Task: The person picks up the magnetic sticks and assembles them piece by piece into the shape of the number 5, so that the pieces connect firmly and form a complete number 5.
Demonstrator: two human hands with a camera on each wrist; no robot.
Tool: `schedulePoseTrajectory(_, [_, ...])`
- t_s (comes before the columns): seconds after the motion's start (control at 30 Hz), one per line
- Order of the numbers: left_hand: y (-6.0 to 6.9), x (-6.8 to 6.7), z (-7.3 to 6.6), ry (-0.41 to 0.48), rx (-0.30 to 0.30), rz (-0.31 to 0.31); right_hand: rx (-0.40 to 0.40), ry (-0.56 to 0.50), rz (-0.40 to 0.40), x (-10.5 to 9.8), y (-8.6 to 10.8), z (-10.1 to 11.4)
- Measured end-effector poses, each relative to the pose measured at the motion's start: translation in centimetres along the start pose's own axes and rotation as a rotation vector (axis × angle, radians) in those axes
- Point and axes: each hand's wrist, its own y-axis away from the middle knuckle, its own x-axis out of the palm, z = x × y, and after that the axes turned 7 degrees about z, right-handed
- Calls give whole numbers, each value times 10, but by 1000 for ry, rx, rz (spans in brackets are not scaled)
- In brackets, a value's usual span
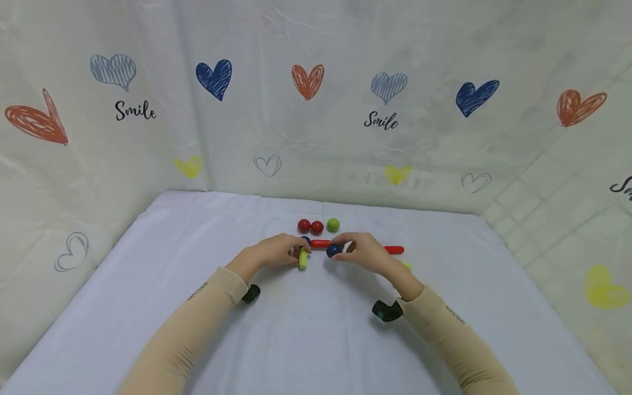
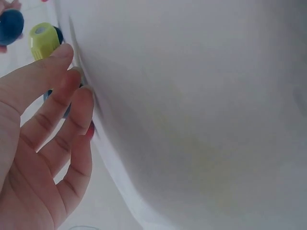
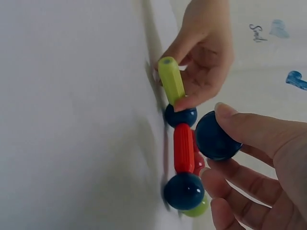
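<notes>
White cloth-covered table (image 1: 316, 351), heart-printed sheet (image 1: 261, 126) rising behind its back edge. Right hand (image 1: 367, 254) pinches glossy dark-blue ball (image 3: 217, 140), near red ribbed plastic-looking bar (image 3: 183, 149) joining two more blue balls (image 3: 183, 191). Left hand (image 1: 274, 250) pinches lime-green ribbed bar (image 3: 171, 80), end touching one joined ball. Two red balls (image 1: 303, 225) and green ball (image 1: 333, 224) sit between work and back edge; cloth runs wide to both sides

"Smile" (image 1: 135, 111) stood in black script on the white backdrop (image 1: 266, 126), again farther right, and cut off after "Sm" at the head view's right edge. Lettering on the left sleeve (image 1: 178, 334) and right sleeve (image 1: 459, 345) was too small to read; faint backdrop letters (image 1: 387, 179) were illegible.
</notes>
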Motion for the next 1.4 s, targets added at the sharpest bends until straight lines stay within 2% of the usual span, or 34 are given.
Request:
schedulePoseTrajectory(0.23, [-1,-1,0,-7,11,-6,-71,-43,94,16,2,11])
schedulePoseTrajectory(0.37, [-1,-2,1,-6,14,-12,-127,-25,139,23,1,18])
schedulePoseTrajectory(0.57, [0,-3,2,-4,41,-5,-158,30,191,32,-4,21])
schedulePoseTrajectory(0.93, [1,-2,3,-11,46,1,-251,154,173,45,-13,29])
schedulePoseTrajectory(1.13, [2,-2,2,1,50,1,-248,205,161,47,-18,30])
schedulePoseTrajectory(1.4, [3,-1,0,-2,31,1,-222,217,170,50,-19,31])
